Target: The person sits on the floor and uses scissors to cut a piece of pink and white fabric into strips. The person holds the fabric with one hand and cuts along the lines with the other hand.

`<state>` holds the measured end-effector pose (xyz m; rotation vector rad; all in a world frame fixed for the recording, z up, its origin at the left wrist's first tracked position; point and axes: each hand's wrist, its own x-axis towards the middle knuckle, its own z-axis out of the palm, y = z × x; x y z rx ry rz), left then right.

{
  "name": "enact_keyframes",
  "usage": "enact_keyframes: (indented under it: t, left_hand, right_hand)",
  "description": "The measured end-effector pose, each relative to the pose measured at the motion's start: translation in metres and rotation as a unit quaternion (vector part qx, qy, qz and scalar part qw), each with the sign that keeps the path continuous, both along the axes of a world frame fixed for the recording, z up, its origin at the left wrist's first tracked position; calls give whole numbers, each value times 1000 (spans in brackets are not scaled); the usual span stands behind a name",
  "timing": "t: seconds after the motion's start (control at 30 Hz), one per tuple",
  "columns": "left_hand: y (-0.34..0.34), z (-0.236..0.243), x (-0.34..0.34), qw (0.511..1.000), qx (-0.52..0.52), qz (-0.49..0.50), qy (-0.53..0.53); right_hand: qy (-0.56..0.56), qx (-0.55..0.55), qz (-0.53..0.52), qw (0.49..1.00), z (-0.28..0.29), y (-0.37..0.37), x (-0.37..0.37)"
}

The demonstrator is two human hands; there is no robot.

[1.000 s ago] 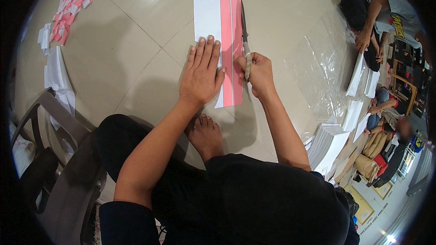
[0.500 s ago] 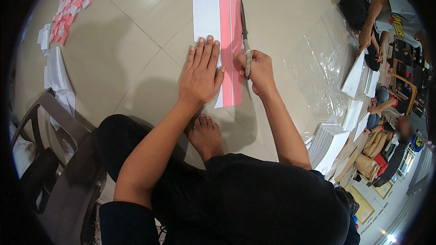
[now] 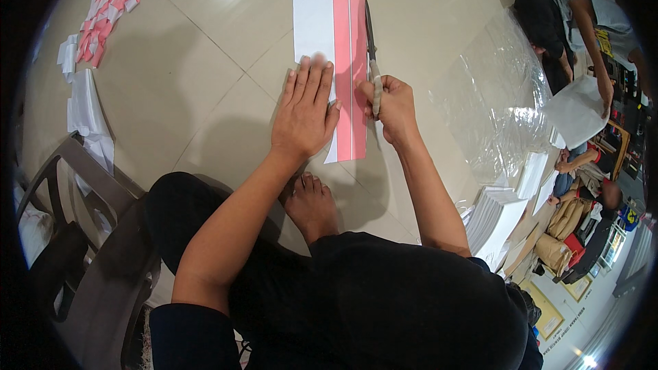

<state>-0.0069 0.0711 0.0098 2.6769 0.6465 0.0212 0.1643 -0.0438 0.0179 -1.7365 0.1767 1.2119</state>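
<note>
A white sheet with pink strips along its right side lies on the tiled floor in front of me. My left hand rests flat on the sheet's left part, fingers stretched forward. In my right hand is a pair of scissors with wrapped, light-coloured handles. Their dark blades point away from me along the sheet's right edge. The right thumb lies over the pink part. Whether the blades are parted cannot be made out.
Pink and white scraps lie at far left, near a folded white piece. A dark chair stands at my left. Clear plastic film and a paper stack lie at right, where a person holds a white sheet.
My hands and the sheet have barely moved. At right, the other person has lifted a white sheet and swung it toward the right.
</note>
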Motion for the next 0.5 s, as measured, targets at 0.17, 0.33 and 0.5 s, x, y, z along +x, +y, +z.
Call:
enact_keyframes:
  t: [0.17,0.33,0.5]
  left_hand:
    - [-1,0,0,1000,-4,1,-1]
    - [0,-1,0,1000,-2,-1,3]
    - [0,-2,0,1000,-1,0,6]
  right_hand:
    - [-13,-4,-1,1000,1,0,1]
    - [-6,5,-7,1000,-1,-2,0]
    - [-1,12,-14,1000,-1,0,-1]
